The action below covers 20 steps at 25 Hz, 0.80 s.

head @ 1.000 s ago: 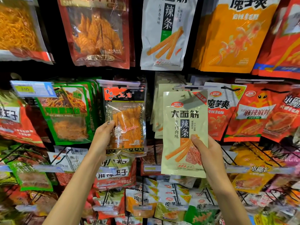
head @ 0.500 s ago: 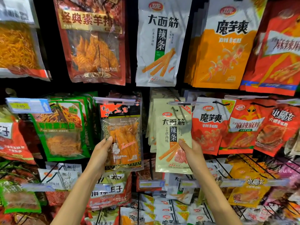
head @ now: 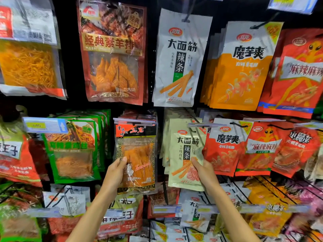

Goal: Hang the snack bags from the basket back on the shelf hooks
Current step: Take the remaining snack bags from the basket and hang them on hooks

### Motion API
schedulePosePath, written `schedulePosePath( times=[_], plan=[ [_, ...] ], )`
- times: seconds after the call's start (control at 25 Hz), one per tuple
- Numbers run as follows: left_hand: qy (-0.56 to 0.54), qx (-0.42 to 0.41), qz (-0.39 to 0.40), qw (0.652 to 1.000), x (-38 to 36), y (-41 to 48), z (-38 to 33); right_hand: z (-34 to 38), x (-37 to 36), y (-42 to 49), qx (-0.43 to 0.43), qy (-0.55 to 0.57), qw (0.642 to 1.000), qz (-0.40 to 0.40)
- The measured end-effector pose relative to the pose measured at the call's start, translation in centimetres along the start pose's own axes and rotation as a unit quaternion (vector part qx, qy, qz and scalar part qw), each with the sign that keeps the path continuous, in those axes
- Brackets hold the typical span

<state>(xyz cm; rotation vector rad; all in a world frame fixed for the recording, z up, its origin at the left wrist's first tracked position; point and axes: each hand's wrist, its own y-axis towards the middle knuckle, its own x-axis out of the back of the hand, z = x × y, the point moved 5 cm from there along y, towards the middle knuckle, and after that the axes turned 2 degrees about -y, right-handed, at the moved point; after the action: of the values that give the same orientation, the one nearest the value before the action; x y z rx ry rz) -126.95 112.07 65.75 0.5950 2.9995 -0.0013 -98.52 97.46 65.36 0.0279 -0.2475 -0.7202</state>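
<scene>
The person stands close to a rack of hanging snacks, both arms raised to the middle row. The left hand (head: 115, 173) grips the left edge of a clear bag of orange strips (head: 139, 154), thumb laid on the front and the other fingers tucked behind it. That bag hangs at the front of a stack of the same kind, its red and black header just under a clear price tag (head: 134, 121).

The right hand (head: 204, 172) pinches a pale green bag (head: 185, 149) low on its right side, thumb on the printed front and fingers hidden behind. This bag sits upright in front of a stack of matching pale bags, and its top edge reaches up to the hook tag (head: 203, 125) that sticks out there. I cannot tell whether the hook passes through its hole.

Green bags (head: 73, 151) hang just left of the clear bag, and red bags (head: 225, 149) hang touching the right of the pale one. In the row above hang a red-brown bag (head: 111, 53), a white bag (head: 180, 58) and orange bags (head: 241, 70).
</scene>
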Motion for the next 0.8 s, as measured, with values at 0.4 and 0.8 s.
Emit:
schedulePosePath(
  times=[0.4, 0.8],
  plan=[
    [0.197, -0.051, -0.059, 0.977, 1.5, -1.6, -1.2, 2.1, -0.1, -3.3, -0.007, -0.078, 0.996, 0.038],
    [0.521, -0.09, -0.082, 0.845, 4.5, -5.6, -4.4, 6.5, 2.6, -7.0, 0.082, -0.352, 0.932, 0.001]
  ],
)
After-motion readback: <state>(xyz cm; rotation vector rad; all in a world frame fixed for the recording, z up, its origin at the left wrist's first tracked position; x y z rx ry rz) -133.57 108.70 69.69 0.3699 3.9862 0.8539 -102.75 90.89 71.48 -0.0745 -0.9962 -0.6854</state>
